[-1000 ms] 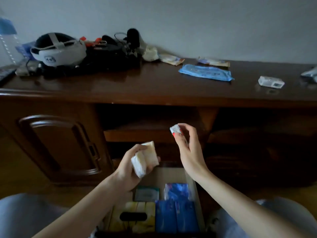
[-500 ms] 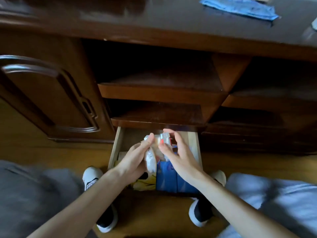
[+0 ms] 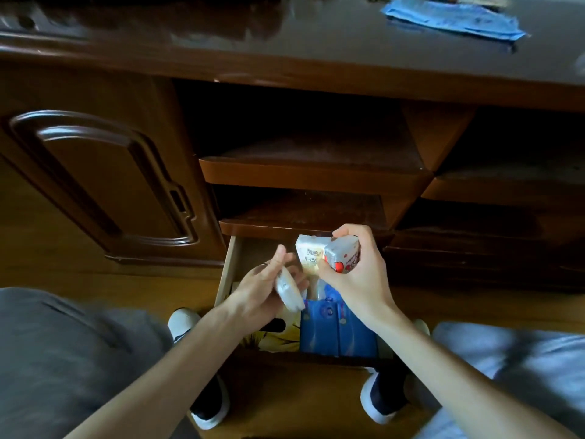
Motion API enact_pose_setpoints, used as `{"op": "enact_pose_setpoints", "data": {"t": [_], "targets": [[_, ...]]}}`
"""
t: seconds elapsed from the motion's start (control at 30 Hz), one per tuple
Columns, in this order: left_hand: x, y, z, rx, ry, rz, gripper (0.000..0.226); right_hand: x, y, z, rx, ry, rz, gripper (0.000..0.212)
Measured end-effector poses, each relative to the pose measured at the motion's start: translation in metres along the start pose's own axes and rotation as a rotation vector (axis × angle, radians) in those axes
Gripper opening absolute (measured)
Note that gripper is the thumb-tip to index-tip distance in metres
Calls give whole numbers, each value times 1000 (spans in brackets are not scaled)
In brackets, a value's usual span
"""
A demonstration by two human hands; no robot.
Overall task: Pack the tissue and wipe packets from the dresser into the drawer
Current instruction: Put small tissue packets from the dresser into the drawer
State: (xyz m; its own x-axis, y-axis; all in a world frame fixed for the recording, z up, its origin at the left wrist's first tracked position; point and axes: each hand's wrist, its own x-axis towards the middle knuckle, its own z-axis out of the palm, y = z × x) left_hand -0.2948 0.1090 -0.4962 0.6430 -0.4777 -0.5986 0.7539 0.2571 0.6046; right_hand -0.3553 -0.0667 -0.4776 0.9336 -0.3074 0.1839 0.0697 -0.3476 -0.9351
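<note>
Head view, lower frame: shoes and grey-trousered knees at the bottom edge.
Drawer: pulled open at centre, holding blue packets and a yellow pack.
Left hand: fingers closed round a white packet above the drawer.
Right hand: clamped on a red-and-white packet, just beside a cream packet.
Dresser: a blue wipe packet lies at upper right.

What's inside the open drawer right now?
Blue packets stand at the front right of the drawer, a yellow pack left of them. Both hands hide the back.
</note>
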Motion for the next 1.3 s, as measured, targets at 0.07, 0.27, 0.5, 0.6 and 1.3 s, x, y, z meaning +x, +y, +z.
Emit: {"op": "enact_pose_setpoints", "data": {"t": [0.07,0.27,0.5,0.6,1.3], "targets": [[0,3,-6,-142,-3,-103,58,-3,-2,-1,-46,-74,-101,48],[0,8,-7,-99,-20,-141,38,-7,-1,-3,-389,-541,-258,53],[8,8,-3,-110,112,172,54,-5,-1,-4,-300,-382,-120,63],[6,10,-5,-99,107,320,50,-9,-2,3,-66,-331,25,58],[-1,-20,11,165,-368,99,60,-17,-1,28,-376,-228,101,67]]}}
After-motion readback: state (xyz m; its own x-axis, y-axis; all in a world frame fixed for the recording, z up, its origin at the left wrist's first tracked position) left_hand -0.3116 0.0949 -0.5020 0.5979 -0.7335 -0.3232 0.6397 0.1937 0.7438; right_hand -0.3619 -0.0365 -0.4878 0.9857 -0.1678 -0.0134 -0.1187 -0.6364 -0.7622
